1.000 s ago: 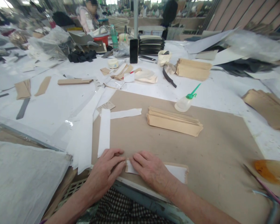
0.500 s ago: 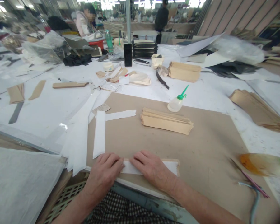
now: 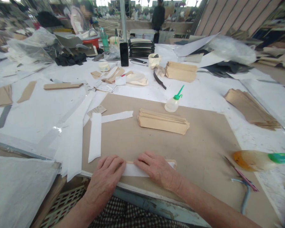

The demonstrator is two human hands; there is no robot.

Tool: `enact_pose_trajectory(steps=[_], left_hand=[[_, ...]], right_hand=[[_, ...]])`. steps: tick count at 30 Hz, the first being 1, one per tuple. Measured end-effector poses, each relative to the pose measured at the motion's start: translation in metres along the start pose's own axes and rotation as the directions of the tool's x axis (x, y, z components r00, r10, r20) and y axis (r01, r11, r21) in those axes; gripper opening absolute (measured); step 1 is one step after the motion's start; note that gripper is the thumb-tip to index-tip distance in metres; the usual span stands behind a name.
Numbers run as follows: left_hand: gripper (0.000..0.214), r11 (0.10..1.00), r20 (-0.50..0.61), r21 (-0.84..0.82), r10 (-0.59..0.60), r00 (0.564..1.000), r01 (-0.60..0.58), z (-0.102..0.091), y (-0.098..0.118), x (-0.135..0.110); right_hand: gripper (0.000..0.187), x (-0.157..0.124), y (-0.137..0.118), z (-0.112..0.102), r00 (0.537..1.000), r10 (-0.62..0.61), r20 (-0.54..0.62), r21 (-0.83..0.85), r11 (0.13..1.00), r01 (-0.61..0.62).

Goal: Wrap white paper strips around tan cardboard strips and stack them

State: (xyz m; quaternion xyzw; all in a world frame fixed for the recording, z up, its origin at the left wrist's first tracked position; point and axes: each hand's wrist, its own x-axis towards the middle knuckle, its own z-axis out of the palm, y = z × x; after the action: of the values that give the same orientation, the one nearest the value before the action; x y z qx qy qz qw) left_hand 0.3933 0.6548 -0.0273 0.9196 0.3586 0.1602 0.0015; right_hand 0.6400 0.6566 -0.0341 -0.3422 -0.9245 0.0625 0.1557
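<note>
A white strip (image 3: 135, 171) with a narrow tan edge lies along the near side of the brown work sheet (image 3: 199, 148). My left hand (image 3: 109, 172) covers its left end, the fingers bent together and the thumb near the fingertips. Just to the right, my right hand (image 3: 158, 171) presses across the strip with curled fingers, fingertips at the far tan edge. Both sets of fingertips bear on that edge, a small gap between them. Under the palms, the thumbs and parts of the strip are hidden.
Stacked tan pieces (image 3: 162, 123) lie beyond the hands, near a clear squeeze bottle (image 3: 172, 105) with a green spout. White strips (image 3: 72, 142) fan out at left. A bottle of amber liquid (image 3: 249, 160) and a thin pointed tool (image 3: 242, 175) lie at right.
The view has turned slightly right, so the table's things sit further left. Both hands stay on the strip, a little further right over the sheet; the right hand covers more of its right part.
</note>
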Motion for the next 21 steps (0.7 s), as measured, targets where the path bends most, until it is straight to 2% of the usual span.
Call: enact_pose_trajectory(steps=[4, 8, 12, 18, 21], left_hand=[[0.026, 0.999, 0.004, -0.044, -0.023, 1.000, 0.024, 0.008, 0.013, 0.005], [0.026, 0.998, 0.023, 0.017, -0.056, 0.998, 0.056, 0.014, 0.024, 0.012], [0.025, 1.000, 0.043, 0.008, -0.023, 0.999, 0.023, 0.015, 0.026, 0.013], [0.032, 0.991, 0.049, -0.126, -0.038, 0.998, 0.044, 0.020, 0.033, 0.023], [0.031, 0.995, 0.061, -0.102, -0.014, 0.998, 0.020, 0.021, 0.038, 0.024]], right_hand=[[0.012, 0.001, -0.002, 0.003, 1.000, -0.001, -0.006, -0.018, 1.000, 0.001], [0.014, -0.004, 0.001, 0.006, 1.000, 0.010, -0.004, -0.020, 1.000, -0.010], [0.016, -0.022, 0.010, 0.000, 0.999, 0.041, 0.009, 0.004, 0.999, -0.041], [0.019, -0.050, 0.020, -0.014, 0.997, 0.081, 0.011, 0.033, 0.996, -0.081], [0.018, -0.059, 0.022, -0.018, 0.996, 0.084, -0.007, 0.011, 0.996, -0.084]])
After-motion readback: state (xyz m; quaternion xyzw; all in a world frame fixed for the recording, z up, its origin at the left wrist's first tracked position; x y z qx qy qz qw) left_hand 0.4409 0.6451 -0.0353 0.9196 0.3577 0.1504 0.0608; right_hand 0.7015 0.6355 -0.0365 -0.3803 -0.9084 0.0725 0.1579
